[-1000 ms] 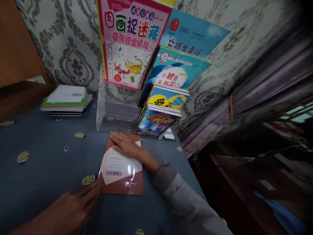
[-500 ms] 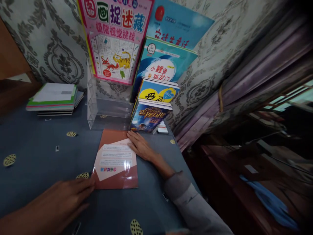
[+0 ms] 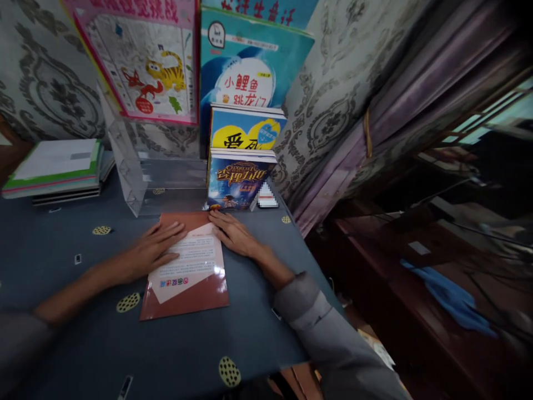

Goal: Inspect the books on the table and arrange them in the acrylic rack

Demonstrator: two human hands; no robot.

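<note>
A thin reddish-brown book (image 3: 187, 297) lies flat on the blue-grey table cover, its printing upside down to me. My left hand (image 3: 156, 250) rests on its upper left part, fingers stretched out over the cover. At the upper right edge of the book lies my right hand (image 3: 235, 233), also with extended fingers and nothing gripped. Just behind the book stands a clear tiered rack (image 3: 166, 200). A dark blue book (image 3: 237, 180), a yellow and blue book (image 3: 245, 130) and a teal book (image 3: 258, 61) fill its right side; a pink book (image 3: 150, 72) stands higher on the left.
A stack of books and papers (image 3: 54, 166) sits at the table's back left. A small white triangular object (image 3: 267, 195) is right of the rack. Purple curtains (image 3: 341, 144) hang to the right, above a dark red cabinet (image 3: 375, 278) with a blue cloth (image 3: 449, 300).
My left hand has moved from the book's lower left corner up and onto its upper left part. The book is slightly turned. The camera view has shifted; my right hand stays at the right edge.
</note>
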